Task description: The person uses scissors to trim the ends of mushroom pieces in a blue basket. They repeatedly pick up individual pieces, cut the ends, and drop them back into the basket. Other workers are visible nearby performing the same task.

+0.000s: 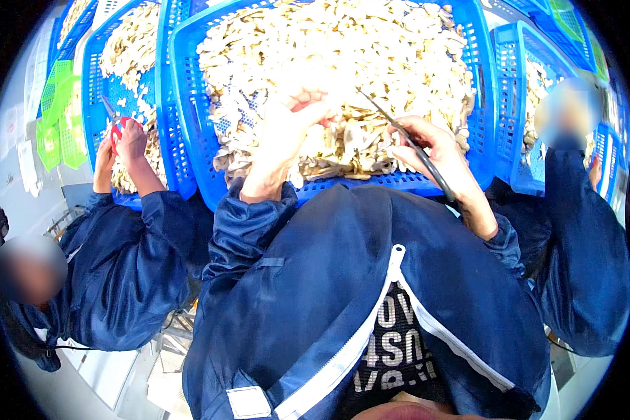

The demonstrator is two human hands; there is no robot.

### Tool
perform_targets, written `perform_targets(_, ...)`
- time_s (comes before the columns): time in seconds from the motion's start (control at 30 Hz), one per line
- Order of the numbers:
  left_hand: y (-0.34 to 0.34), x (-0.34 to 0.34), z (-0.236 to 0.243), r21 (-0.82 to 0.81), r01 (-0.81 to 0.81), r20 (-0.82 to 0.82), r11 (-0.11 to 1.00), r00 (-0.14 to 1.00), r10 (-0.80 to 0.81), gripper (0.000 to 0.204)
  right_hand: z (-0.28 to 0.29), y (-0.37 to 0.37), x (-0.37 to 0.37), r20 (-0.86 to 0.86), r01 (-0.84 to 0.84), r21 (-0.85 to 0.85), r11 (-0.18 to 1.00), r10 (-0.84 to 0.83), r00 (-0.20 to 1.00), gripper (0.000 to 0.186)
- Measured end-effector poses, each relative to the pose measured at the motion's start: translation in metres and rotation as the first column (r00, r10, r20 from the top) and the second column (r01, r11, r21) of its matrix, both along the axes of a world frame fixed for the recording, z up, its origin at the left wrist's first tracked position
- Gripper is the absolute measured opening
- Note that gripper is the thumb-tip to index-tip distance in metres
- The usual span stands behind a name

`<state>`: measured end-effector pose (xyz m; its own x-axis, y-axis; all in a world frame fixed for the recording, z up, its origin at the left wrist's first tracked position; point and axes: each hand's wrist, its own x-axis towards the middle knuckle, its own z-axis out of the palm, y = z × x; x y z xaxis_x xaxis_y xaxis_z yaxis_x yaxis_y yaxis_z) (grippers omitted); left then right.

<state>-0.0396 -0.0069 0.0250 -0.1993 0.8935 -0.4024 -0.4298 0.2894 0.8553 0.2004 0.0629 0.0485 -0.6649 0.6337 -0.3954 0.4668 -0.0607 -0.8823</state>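
A large blue basket [189, 126] in front of me holds a thick layer of pale, cream-coloured mushroom pieces [413, 63]. My right hand [441, 154] is closed round a pair of black scissors [416, 147], whose thin tips point up and left over the pile. To their left, my left hand [287, 136] hovers low over the mushrooms with its fingers bent toward the thumb. Glare washes out its fingertips, so whatever they pinch is not clear. Darker, brownish pieces [346, 150] lie between my hands at the near side.
On the left, a co-worker's hands [127, 143] hold red-handled scissors [117, 126] over another blue basket [91, 91] of mushrooms. A second co-worker [581, 231] sits at right beside a blue basket [507, 105]. Green baskets [52, 126] stand at far left.
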Motion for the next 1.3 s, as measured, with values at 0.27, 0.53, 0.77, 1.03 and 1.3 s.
perform_targets(0.27, -0.004, 0.013, -0.005, 0.02, 0.084, -0.022, 0.996, 0.996, -0.083, 0.016, 0.011, 0.002, -0.005, 0.097, 0.002, -0.153, 0.988, 0.013, 0.995, 0.033)
perform_targets(0.53, -0.008, 0.006, -0.016, 0.078, 0.186, 0.129, 0.979, 0.972, -0.195, 0.018, 0.015, -0.001, 0.001, 0.159, 0.049, -0.112, 0.992, -0.03, 0.987, 0.02)
perform_targets(0.77, -0.023, -0.057, -0.061, 0.193, -0.052, 0.372, 0.98, 0.928, -0.024, 0.028, 0.013, 0.014, 0.029, -0.07, 0.157, -0.156, 0.975, -0.169, 0.983, 0.035)
perform_targets(1.03, 0.035, -0.103, -0.088, -0.232, -0.027, -0.923, 0.972, 0.323, -0.211, 0.042, 0.001, 0.012, 0.047, 0.022, 0.265, -0.052, 0.963, -0.264, 0.964, 0.028)
perform_targets(1.3, 0.039, -0.027, -0.11, 0.044, 0.356, -0.655, 0.933, 0.715, -0.242, 0.054, 0.001, 0.011, 0.051, 0.001, 0.274, -0.052, 0.96, -0.274, 0.962, 0.027)
